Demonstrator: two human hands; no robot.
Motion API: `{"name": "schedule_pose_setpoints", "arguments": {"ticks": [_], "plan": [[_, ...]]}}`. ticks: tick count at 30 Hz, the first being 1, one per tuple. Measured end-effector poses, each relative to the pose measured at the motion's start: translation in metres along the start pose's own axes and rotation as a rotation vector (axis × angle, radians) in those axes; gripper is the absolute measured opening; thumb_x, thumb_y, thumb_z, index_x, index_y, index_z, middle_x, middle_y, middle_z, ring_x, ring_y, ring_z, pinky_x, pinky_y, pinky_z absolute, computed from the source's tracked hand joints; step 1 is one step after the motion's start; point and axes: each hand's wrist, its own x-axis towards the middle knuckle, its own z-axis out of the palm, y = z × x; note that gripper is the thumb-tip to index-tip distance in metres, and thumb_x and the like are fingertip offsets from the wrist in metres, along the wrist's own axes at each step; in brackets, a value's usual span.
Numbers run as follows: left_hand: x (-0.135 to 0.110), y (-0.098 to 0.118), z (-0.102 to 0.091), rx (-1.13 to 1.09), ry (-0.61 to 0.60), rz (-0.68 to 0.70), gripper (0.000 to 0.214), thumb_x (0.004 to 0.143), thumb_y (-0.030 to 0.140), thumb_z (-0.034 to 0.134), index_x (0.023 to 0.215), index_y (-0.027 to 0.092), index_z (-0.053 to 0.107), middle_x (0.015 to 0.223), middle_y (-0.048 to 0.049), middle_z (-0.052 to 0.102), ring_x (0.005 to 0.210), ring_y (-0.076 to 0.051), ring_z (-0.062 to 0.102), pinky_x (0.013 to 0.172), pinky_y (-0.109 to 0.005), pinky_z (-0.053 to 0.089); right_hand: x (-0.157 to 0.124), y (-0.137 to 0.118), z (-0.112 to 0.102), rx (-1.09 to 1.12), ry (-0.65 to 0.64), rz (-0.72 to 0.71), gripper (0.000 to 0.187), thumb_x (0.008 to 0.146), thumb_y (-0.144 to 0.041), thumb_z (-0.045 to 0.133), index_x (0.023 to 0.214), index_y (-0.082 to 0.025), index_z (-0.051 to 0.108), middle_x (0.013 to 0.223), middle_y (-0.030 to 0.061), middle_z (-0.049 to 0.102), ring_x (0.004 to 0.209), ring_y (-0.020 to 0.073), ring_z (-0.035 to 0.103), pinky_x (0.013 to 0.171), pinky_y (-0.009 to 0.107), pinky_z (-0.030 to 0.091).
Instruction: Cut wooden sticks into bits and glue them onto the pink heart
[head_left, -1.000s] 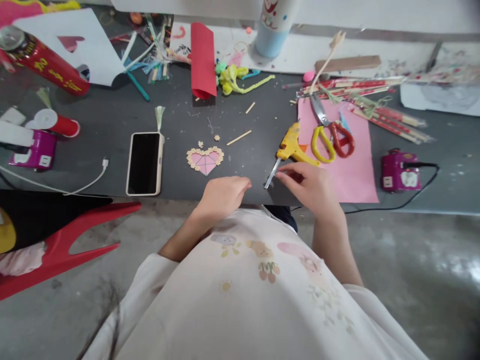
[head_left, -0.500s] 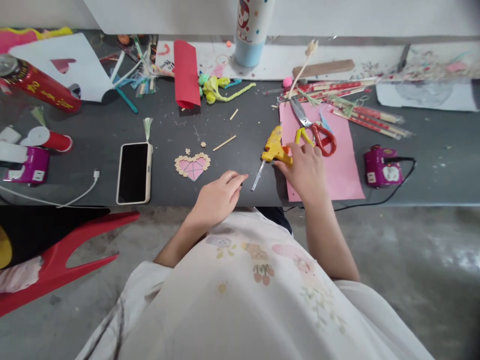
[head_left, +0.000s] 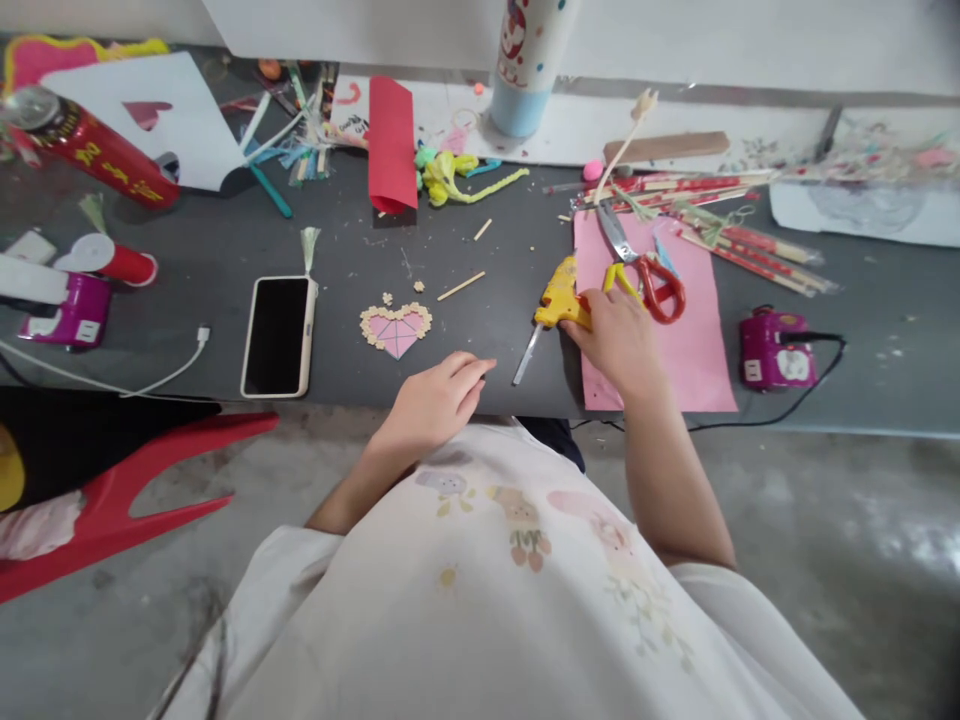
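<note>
Now wrapping the right hand [head_left: 616, 335] around the handle of the yellow glue gun [head_left: 560, 295], no longer reaching to the clear glue stick [head_left: 528, 354] at its near end, as a second ago. Lying on the bench [head_left: 465, 240] at the left edge of the pink sheet [head_left: 679, 370]. Holding the left hand [head_left: 433, 400] at the near side, right of the heart [head_left: 397, 332], bending fingers loosely, hiding the palm and so not showing whether gripping anything.
</note>
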Motion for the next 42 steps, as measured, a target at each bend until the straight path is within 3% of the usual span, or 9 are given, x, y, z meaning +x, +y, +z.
{"name": "schedule_pose_setpoints", "arguments": {"ticks": [5,9,11,15,21,24,28,36,42], "plan": [[-0.019,-0.015,0.005,-0.016,0.119,-0.119,0.03,0.093,0.028,0.044,0.116,0.025,0.064,0.103,-0.0008,0.069,0.086,-0.011,0.065,0.067,-0.021,0.045,-0.009,0.009,-0.011,0.193,0.05,-0.04,0.036,0.084,-0.038,0.056,0.114,-0.017,0.057,0.105,0.0156,0.062,0.101,0.0318,0.057,0.087,0.047,0.045],[-0.035,-0.032,0.007,0.013,0.253,-0.224,0.027,0.092,0.03,0.047,0.109,0.024,0.067,0.089,0.0,0.069,0.08,-0.01,0.064,0.066,-0.02,0.045,-0.016,0.008,-0.015,0.729,-0.021,-0.006,0.035,0.082,-0.037,0.06,0.114,-0.023,0.056,0.097,0.007,0.061,0.081,0.0208,0.057,0.072,0.037,0.047],[-0.041,-0.041,0.008,0.049,0.293,-0.273,0.027,0.092,0.03,0.047,0.108,0.023,0.068,0.086,0.0,0.069,0.077,-0.01,0.064,0.065,-0.021,0.044,-0.018,0.002,-0.014,1.015,-0.066,0.055,0.026,0.08,-0.038,0.06,0.102,-0.024,0.059,0.083,0.0033,0.056,0.067,0.0165,0.052,0.062,0.034,0.044],[-0.05,-0.053,0.006,0.092,0.336,-0.355,0.029,0.093,0.029,0.044,0.106,0.023,0.069,0.082,-0.0014,0.069,0.076,-0.011,0.063,0.066,-0.022,0.042,-0.017,-0.017,-0.01,1.32,-0.131,0.1,0.02,0.077,-0.041,0.061,0.089,-0.025,0.059,0.076,0.0045,0.049,0.061,0.0171,0.046,0.055,0.036,0.039],[-0.056,-0.064,0.003,0.115,0.332,-0.455,0.031,0.094,0.03,0.042,0.105,0.025,0.071,0.078,-0.0028,0.069,0.073,-0.012,0.061,0.066,-0.023,0.041,-0.011,-0.049,-0.006,1.365,-0.302,0.06,0.028,0.067,-0.042,0.07,0.086,-0.025,0.059,0.071,0.0033,0.045,0.056,0.0158,0.038,0.05,0.037,0.033],[-0.057,-0.07,0.005,0.125,0.322,-0.465,0.032,0.094,0.031,0.042,0.109,0.027,0.07,0.079,-0.0029,0.068,0.074,-0.012,0.061,0.065,-0.024,0.04,-0.011,-0.067,-0.01,1.378,-0.41,0.05,0.031,0.073,-0.047,0.068,0.093,-0.025,0.06,0.076,0.0043,0.049,0.059,0.0159,0.042,0.054,0.036,0.036],[-0.057,-0.078,0.005,0.156,0.297,-0.472,0.033,0.095,0.033,0.04,0.112,0.03,0.069,0.077,-0.0034,0.065,0.073,-0.014,0.06,0.062,-0.027,0.036,-0.012,-0.086,-0.013,1.4,-0.441,0.072,0.03,0.079,-0.051,0.061,0.085,-0.022,0.061,0.07,0.0038,0.05,0.058,0.0152,0.044,0.052,0.033,0.038],[-0.054,-0.089,-0.005,0.187,0.116,-0.352,0.038,0.095,0.026,0.036,0.118,0.03,0.065,0.074,-0.0059,0.062,0.07,-0.017,0.059,0.059,-0.031,0.034,-0.01,-0.099,-0.011,1.342,-0.588,0.015,0.031,0.084,-0.048,0.059,0.089,-0.018,0.065,0.068,0.0033,0.058,0.051,0.0122,0.05,0.048,0.03,0.04],[-0.047,-0.092,-0.021,0.219,0.023,-0.265,0.041,0.094,0.022,0.034,0.127,0.026,0.057,0.079,-0.0076,0.063,0.072,-0.019,0.06,0.059,-0.031,0.035,-0.012,-0.104,-0.006,1.293,-0.636,-0.038,0.036,0.085,-0.054,0.054,0.093,-0.022,0.068,0.067,0.0021,0.058,0.047,0.0125,0.051,0.044,0.029,0.04]]}}
